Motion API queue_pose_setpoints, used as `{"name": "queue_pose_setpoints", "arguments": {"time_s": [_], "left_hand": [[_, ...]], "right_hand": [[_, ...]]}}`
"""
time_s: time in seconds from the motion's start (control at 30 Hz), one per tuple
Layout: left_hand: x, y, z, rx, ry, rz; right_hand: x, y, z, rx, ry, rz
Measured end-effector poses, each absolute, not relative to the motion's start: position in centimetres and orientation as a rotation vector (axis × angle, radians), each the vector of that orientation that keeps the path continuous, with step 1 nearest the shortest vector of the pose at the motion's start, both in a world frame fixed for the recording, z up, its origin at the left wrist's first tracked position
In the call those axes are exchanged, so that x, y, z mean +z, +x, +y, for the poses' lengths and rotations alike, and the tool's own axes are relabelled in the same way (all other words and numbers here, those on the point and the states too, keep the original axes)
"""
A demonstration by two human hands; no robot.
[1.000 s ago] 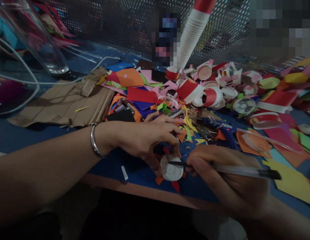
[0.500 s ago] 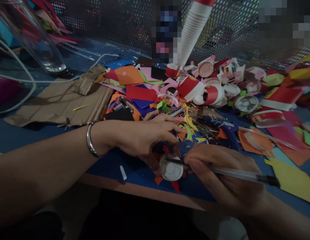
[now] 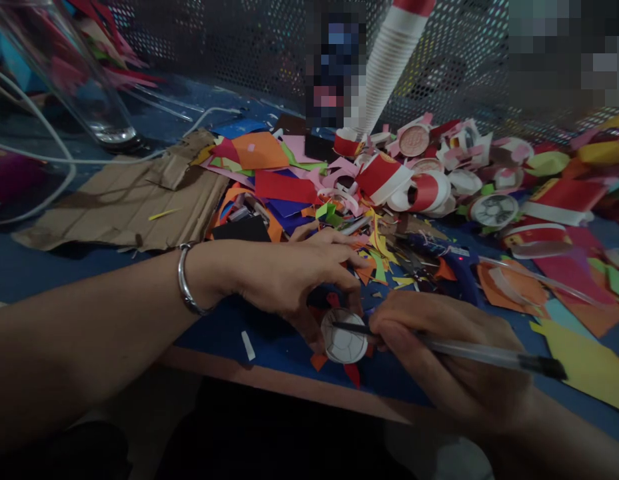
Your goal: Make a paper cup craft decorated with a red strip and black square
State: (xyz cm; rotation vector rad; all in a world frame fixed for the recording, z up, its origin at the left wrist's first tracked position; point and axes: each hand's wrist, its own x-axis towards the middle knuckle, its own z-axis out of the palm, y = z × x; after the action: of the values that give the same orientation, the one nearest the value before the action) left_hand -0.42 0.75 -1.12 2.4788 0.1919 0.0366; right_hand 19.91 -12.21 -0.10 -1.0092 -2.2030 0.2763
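Observation:
A round white paper disc [image 3: 348, 345] with dark lines drawn on it lies near the table's front edge. Red and orange paper pieces stick out around it, like the legs and head of a turtle. My left hand [image 3: 304, 273], a silver bangle at its wrist, grips the disc's rim between thumb and forefinger. Its other fingers spread over the paper scraps behind. In my right hand [image 3: 439, 340] is a pen [image 3: 479, 351] with a clear barrel, its dark tip on or just over the disc's upper left part.
Cut paper cups [image 3: 384, 177] and coloured scraps [image 3: 284, 187] crowd the back. Corrugated cardboard [image 3: 114, 207] lies left, near a clear glass [image 3: 102, 113] and a white cable [image 3: 109, 162]. A blue glue gun [image 3: 469, 273] with a red light rests right. Stacked cups [image 3: 392, 67] lean at the mesh.
The pen tip has shifted slightly down on the disc. Both hands keep their holds, and the whole view has moved a little.

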Motion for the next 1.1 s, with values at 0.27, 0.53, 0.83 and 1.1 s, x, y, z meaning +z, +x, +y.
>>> {"name": "queue_pose_setpoints", "arguments": {"time_s": [0.27, 0.53, 0.83, 1.1], "left_hand": [[-0.68, -0.46, 0.6, -0.002, 2.471, 0.228], [-0.99, -0.48, 0.63, 0.026, 2.46, 0.219], [-1.03, -0.39, 0.7, 0.043, 2.484, 0.208], [-0.94, -0.34, 0.7, 0.03, 2.489, 0.217]], "right_hand": [[-0.3, 20.06, -12.17, 0.293, -0.986, -2.192], [-0.13, 20.02, -12.29, 0.272, -0.98, -2.199], [-0.42, 19.97, -12.42, 0.304, -0.994, -2.182], [-0.48, 19.75, -11.95, 0.393, -0.936, -2.176]]}}
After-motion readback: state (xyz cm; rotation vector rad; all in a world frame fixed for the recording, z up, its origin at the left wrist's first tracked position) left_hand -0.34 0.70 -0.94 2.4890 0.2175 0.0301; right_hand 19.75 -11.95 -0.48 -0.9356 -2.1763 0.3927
